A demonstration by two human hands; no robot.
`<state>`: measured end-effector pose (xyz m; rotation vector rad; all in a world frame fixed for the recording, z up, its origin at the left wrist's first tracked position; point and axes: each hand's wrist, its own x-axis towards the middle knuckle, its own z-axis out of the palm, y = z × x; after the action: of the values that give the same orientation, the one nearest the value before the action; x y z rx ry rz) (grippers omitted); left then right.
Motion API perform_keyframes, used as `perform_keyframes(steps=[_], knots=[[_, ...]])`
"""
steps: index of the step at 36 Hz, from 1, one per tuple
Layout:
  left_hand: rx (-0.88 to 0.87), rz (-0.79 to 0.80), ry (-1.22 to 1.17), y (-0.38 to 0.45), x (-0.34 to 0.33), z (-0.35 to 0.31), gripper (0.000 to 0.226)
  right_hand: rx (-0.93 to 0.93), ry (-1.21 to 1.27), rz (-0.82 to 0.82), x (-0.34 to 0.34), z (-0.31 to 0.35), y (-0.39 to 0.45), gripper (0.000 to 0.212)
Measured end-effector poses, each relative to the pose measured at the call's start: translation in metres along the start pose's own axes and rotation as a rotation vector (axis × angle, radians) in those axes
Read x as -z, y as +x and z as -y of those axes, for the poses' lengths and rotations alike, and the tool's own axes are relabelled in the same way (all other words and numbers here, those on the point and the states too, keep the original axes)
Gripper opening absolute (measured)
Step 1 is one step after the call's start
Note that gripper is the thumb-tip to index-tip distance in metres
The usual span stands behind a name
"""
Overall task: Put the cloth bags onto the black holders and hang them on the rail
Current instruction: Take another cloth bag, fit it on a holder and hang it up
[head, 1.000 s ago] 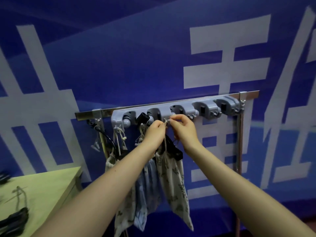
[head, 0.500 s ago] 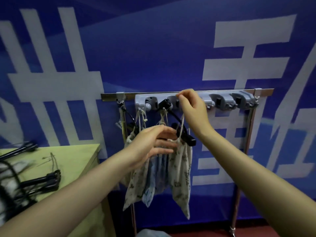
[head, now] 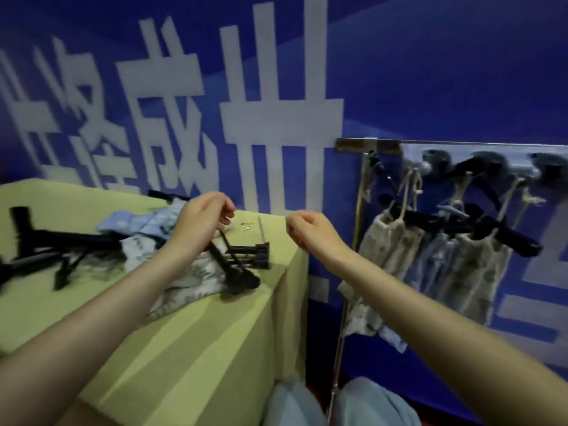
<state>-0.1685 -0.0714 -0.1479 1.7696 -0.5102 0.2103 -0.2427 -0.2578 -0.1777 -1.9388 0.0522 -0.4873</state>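
- The left hand (head: 203,222) is hovering over the right part of the yellow-green table (head: 196,339), its fingers loosely curled downward and gripping nothing that can be made out.
- The right hand (head: 307,232) is hanging in the air just past the table's right edge, fingers loosely curled, holding nothing.
- Several cloth bags (head: 184,284) are lying in a heap toward the table's far right corner, a pale blue one behind and patterned ones in front, partly under the left forearm.
- Black holders (head: 242,259) are lying on and beside that heap near the right edge; more black holders (head: 61,244) are spreading across the left part of the table, blurred.
- A few small pins (head: 246,227) are resting near the far edge, between the two hands.
- On the right, the metal rail (head: 368,144) is carrying a grey hook strip (head: 436,158), and hung bags (head: 461,272) are dangling from black holders there by their drawstrings, well apart from both hands.
- A blue banner (head: 430,72) with large white characters is filling the background.
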Motion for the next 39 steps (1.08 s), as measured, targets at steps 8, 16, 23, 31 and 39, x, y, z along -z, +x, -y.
perform_keyframes(steps=[8,16,23,31,39], knots=[[0.006,-0.084,0.483,0.008,0.075,0.075,0.026,0.046,-0.184,0.160,-0.087,-0.024,0.015,0.016],[0.083,0.004,0.744,0.001,0.069,0.119,0.024,-0.057,-0.400,0.237,-0.108,-0.025,0.033,0.048],[0.203,0.015,0.675,0.007,0.065,0.127,0.020,-0.164,-0.364,0.396,-0.109,-0.016,0.047,0.053],[-0.033,-0.309,0.722,0.044,0.087,0.112,0.023,-0.249,-0.228,0.410,-0.115,-0.022,0.050,0.047],[0.587,-0.274,0.943,0.100,0.122,0.128,0.087,-0.280,-0.153,0.381,-0.115,-0.024,0.050,0.051]])
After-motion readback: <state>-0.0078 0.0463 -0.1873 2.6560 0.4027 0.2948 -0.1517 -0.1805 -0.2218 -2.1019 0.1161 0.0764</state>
